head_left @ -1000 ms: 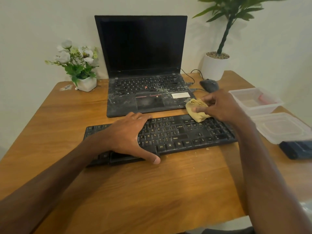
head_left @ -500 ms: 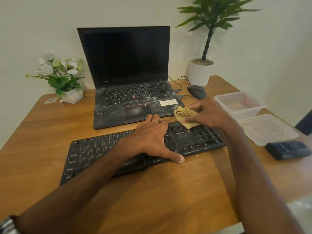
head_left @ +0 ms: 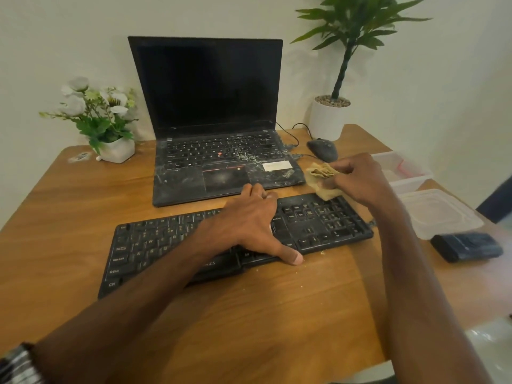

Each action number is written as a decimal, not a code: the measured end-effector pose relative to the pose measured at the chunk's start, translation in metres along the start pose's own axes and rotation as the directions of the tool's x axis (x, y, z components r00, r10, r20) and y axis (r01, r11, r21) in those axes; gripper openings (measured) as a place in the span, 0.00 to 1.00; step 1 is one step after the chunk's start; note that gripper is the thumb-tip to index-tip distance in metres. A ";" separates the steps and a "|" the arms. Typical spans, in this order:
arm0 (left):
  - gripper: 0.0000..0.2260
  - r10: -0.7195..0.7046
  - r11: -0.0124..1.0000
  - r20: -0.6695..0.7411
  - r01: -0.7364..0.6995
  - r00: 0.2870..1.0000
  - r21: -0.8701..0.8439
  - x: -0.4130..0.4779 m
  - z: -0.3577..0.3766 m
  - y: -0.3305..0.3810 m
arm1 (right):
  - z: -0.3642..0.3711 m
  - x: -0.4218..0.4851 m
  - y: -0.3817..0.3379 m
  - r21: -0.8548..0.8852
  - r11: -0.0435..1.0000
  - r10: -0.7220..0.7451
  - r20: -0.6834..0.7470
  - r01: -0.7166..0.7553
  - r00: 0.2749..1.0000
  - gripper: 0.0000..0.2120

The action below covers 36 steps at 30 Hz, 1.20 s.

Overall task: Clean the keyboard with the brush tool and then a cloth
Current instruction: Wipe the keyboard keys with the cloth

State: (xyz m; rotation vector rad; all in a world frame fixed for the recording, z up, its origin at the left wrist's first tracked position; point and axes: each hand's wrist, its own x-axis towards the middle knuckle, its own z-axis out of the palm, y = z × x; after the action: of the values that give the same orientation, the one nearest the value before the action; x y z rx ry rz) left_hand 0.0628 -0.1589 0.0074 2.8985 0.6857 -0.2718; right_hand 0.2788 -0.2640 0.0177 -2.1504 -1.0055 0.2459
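A black full-size keyboard (head_left: pixel 155 245) lies slanted on the wooden desk (head_left: pixel 69 195), its left end nearer the person and its right end farther off. The left hand (head_left: pixel 249 220) spans the middle of it, fingers spread and hooked over the far edge, thumb pressed against the near edge, clamping the board in place. The right hand (head_left: pixel 360 181) pinches a crumpled tan cloth (head_left: pixel 322 178) between thumb and curled fingers and holds it at the keyboard's far right corner, the cloth's lower fold touching the top of the number pad. Pale crumbs dot the desk by the near edge. Behind the keyboard stands an open, dust-smeared ThinkPad laptop (head_left: pixel 216 112) with a dark screen. A black mouse (head_left: pixel 322 149) sits just right of it.
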 end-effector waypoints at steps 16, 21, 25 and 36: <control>0.61 -0.005 1.000 -0.007 0.005 1.000 0.008 0.001 0.002 0.000 | -0.014 -0.002 0.019 -0.197 0.980 -0.017 -0.128 -0.008 0.992 0.17; 0.61 -0.003 1.000 -0.006 0.003 1.000 0.013 0.001 0.001 0.000 | -0.010 -0.004 0.015 -0.152 0.988 -0.044 -0.087 0.030 0.995 0.17; 0.62 -0.006 1.000 0.005 0.006 1.000 0.015 -0.001 -0.001 0.001 | -0.004 -0.002 0.016 -0.184 0.983 -0.059 -0.154 0.030 0.986 0.17; 0.64 -0.005 1.000 0.023 0.005 1.000 0.004 -0.001 -0.001 0.001 | -0.010 0.004 0.017 -0.269 0.958 0.064 -0.150 -0.103 0.987 0.18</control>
State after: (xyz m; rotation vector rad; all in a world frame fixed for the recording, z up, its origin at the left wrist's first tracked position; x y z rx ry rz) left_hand 0.0624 -0.1603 0.0083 2.8926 0.6898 -0.3068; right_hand 0.2954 -0.2738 0.0137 -2.4274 -0.9123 -0.0088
